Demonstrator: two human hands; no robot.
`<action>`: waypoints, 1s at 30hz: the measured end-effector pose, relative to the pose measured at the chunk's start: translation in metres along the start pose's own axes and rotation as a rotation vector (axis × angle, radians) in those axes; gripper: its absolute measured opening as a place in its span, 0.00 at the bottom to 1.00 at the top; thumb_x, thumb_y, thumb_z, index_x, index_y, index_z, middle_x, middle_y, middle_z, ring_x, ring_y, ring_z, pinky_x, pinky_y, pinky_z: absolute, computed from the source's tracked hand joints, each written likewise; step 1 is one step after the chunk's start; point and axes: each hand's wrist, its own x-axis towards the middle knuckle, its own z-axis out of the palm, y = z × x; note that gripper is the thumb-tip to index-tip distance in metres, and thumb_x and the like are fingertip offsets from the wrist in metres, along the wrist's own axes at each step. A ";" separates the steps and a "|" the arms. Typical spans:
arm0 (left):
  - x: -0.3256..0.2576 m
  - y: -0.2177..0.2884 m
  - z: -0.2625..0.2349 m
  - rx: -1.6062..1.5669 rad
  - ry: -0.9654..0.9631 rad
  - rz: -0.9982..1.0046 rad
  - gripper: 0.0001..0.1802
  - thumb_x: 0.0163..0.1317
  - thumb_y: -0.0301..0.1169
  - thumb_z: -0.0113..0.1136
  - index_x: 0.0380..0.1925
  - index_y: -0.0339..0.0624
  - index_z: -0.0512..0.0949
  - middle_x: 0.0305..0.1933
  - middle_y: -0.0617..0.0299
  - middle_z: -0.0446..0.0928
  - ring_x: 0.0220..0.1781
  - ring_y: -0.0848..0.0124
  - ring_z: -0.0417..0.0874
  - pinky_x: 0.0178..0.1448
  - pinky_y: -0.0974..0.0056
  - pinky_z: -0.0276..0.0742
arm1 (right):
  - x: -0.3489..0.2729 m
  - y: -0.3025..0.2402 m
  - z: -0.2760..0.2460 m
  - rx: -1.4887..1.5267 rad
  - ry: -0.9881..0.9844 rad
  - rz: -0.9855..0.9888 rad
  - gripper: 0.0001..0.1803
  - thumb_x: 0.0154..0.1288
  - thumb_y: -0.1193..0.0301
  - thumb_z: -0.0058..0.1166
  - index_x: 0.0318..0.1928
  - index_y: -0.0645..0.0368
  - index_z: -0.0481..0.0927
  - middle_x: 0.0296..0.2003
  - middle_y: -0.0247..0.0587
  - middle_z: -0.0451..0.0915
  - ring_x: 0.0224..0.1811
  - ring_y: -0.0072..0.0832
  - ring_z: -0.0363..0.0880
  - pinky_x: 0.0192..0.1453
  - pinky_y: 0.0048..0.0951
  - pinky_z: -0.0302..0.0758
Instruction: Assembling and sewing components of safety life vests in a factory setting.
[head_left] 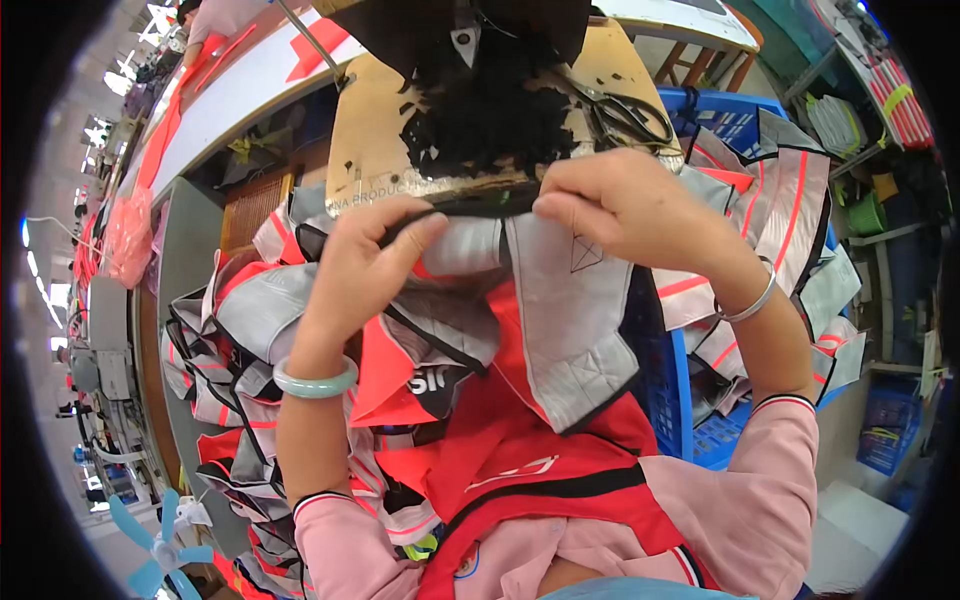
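A grey fabric piece [570, 310] with black binding and red-orange parts is stretched between my two hands, its top edge just in front of a wooden work board. My left hand [372, 265] pinches the black-bound edge at the left, thumb on top. At the right, my right hand [632, 205] grips the same edge between thumb and fingers. The rest of the piece hangs down over my red apron [500, 455]. Beyond the hands, dark machine parts with a small metal plate [464, 46] stand over a heap of black scraps [490, 125].
Black-handled scissors [632, 116] lie on the wooden board [365, 120], right of the scraps. Grey and red fabric pieces [255, 315] are piled at my left. More lie over a blue plastic basket [684, 400] at my right. A person [222, 18] sits far left.
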 end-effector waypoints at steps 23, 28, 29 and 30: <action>0.114 -0.026 -0.032 -0.233 0.046 -0.337 0.20 0.62 0.42 0.61 0.44 0.36 0.81 0.39 0.69 0.80 0.41 0.80 0.75 0.51 0.74 0.67 | 0.107 0.067 -0.022 0.019 0.107 0.177 0.21 0.68 0.55 0.51 0.38 0.62 0.82 0.23 0.41 0.77 0.27 0.28 0.74 0.37 0.28 0.72; 0.119 -0.025 -0.032 -0.199 0.083 -0.322 0.23 0.61 0.42 0.61 0.48 0.34 0.79 0.42 0.63 0.80 0.44 0.75 0.76 0.52 0.70 0.69 | 0.111 0.067 -0.026 0.001 0.144 0.187 0.21 0.67 0.53 0.52 0.38 0.61 0.83 0.25 0.39 0.79 0.28 0.25 0.75 0.36 0.27 0.73; 0.120 -0.021 -0.031 -0.198 0.076 -0.325 0.23 0.61 0.42 0.61 0.48 0.34 0.79 0.42 0.63 0.80 0.44 0.75 0.76 0.52 0.70 0.69 | 0.112 0.071 -0.026 0.005 0.145 0.193 0.21 0.67 0.53 0.52 0.38 0.61 0.83 0.25 0.39 0.79 0.28 0.25 0.75 0.36 0.27 0.73; 0.119 -0.017 -0.030 -0.201 0.093 -0.326 0.23 0.61 0.43 0.60 0.48 0.34 0.79 0.42 0.64 0.80 0.44 0.75 0.76 0.53 0.71 0.69 | 0.114 0.070 -0.026 0.002 0.168 0.180 0.21 0.67 0.53 0.51 0.39 0.60 0.83 0.25 0.37 0.78 0.27 0.24 0.74 0.35 0.25 0.72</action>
